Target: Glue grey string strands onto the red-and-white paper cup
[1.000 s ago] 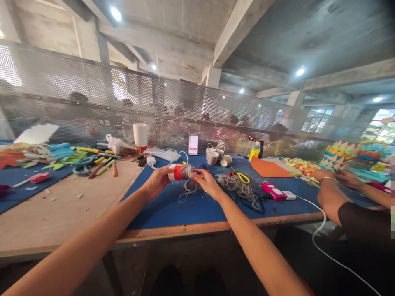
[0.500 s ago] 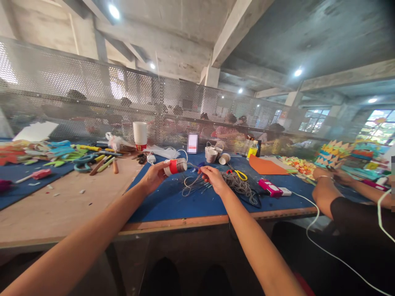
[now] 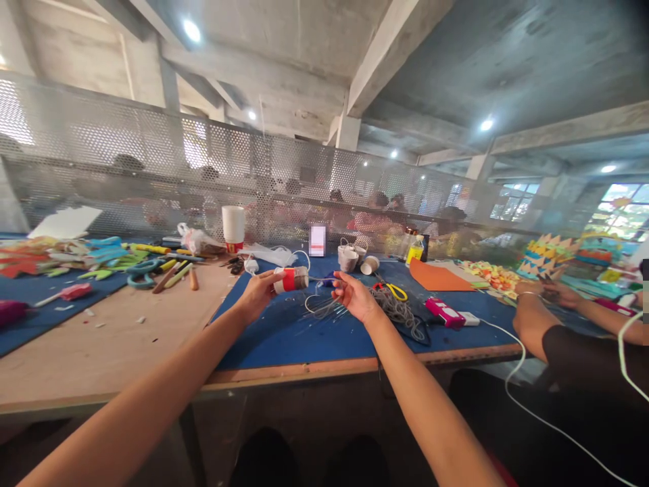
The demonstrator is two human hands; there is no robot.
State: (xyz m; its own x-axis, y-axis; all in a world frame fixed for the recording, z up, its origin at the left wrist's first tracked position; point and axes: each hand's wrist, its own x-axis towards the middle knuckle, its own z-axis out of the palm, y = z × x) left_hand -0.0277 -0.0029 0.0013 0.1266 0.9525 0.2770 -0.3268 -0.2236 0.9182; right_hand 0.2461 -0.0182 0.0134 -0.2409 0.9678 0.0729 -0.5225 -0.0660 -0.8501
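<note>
My left hand (image 3: 258, 295) is closed around a red and white paper cup (image 3: 290, 279), held on its side above the blue mat. Grey string is wound around the cup's right end. From there a grey strand runs across to my right hand (image 3: 353, 295), whose thumb and fingers pinch it just right of the cup. Below and right of that hand lies a tangled heap of grey string (image 3: 398, 312). Yellow-handled scissors (image 3: 395, 291) rest at the heap's upper edge. Thin sticks or wires show on the mat beneath my hands, too fine to name.
Paper cups (image 3: 347, 258) and a phone (image 3: 317, 241) stand behind my hands. At left are a cup stack (image 3: 234, 228), blue scissors (image 3: 145, 270) and colored scraps. A pink glue gun (image 3: 444, 312), orange paper (image 3: 437, 275) and a co-worker's arm (image 3: 532, 318) are at right.
The cup has turned to lie more level, and the strand now runs straighter between it and my right hand. My right hand's fingers have spread slightly. The whole view has shifted a little.
</note>
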